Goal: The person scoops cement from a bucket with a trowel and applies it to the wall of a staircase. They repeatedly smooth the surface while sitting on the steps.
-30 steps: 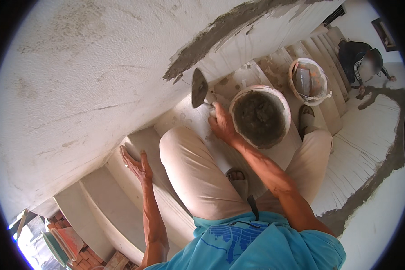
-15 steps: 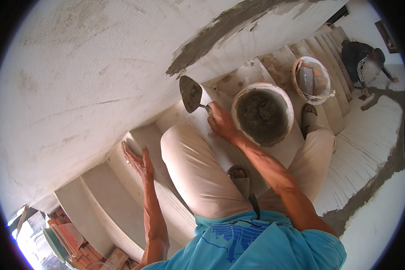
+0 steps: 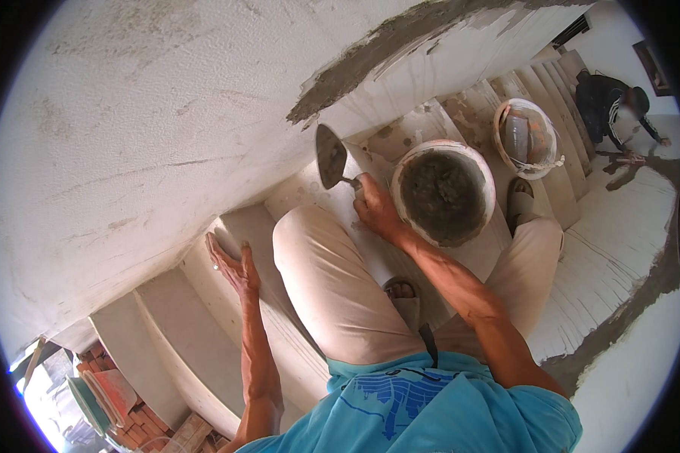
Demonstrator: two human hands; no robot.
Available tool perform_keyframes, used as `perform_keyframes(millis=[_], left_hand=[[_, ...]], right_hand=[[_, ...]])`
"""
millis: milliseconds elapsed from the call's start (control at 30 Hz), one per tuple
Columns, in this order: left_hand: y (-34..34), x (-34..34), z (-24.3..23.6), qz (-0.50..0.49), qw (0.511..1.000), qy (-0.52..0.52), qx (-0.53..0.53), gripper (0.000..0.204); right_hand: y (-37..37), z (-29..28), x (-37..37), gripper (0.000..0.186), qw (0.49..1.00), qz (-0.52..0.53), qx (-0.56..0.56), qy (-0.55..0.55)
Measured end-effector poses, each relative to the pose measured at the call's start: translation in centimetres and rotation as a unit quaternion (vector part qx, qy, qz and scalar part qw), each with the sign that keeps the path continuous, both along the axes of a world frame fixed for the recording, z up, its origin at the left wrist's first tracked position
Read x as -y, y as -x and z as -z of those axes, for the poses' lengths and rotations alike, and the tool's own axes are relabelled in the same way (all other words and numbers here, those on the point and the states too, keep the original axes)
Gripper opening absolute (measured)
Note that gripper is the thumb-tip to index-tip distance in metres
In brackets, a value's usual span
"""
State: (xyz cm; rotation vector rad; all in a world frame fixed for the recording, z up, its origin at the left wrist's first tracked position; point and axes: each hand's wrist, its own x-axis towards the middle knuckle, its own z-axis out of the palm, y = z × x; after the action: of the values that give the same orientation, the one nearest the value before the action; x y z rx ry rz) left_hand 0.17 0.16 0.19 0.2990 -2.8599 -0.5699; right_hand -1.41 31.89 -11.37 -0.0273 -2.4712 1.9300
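Observation:
My right hand (image 3: 378, 208) grips the handle of a trowel (image 3: 330, 157), whose grey-smeared blade points up toward the wall. Just right of that hand stands a round bucket (image 3: 488, 172) holding wet grey mortar (image 3: 440, 189). A dark band of fresh mortar (image 3: 332, 89) runs along the white wall (image 3: 166, 128), its lower end close above the trowel tip. Over the stairs at the left, my left hand (image 3: 236, 264) is open with thumb and fingers apart, a ring on one finger. It holds nothing, and I cannot tell whether it touches the step edge.
Stair steps (image 3: 170, 325) run from lower left to upper right. A second bucket (image 3: 555, 140) with water and tools inside stands farther up. Beyond it a co-worker (image 3: 612, 106) in dark clothes leans over another mortar band (image 3: 642, 291). Red bricks (image 3: 140, 426) are stacked at lower left.
The trowel has shifted slightly right and its blade has turned more edge-on. My left hand has hardly moved. The co-worker's arm has moved a little to the right along the mortar.

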Motion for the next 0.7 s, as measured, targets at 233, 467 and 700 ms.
perform_keyframes(millis=[233,467,700], left_hand=[[0.1,0.1,0.1,-0.01,1.0,0.005,0.007,0.084],[0.0,0.3,0.2,-0.004,1.0,0.011,0.005,0.083],[0.1,0.0,0.0,-0.009,1.0,0.012,0.008,0.083]], right_hand=[[2.0,0.8,0.4,0.035,0.989,0.132,-0.063,-0.022],[1.5,0.4,1.4,0.031,0.998,0.03,-0.047,-0.019],[1.2,0.5,0.5,0.041,0.996,0.092,-0.022,0.002]])
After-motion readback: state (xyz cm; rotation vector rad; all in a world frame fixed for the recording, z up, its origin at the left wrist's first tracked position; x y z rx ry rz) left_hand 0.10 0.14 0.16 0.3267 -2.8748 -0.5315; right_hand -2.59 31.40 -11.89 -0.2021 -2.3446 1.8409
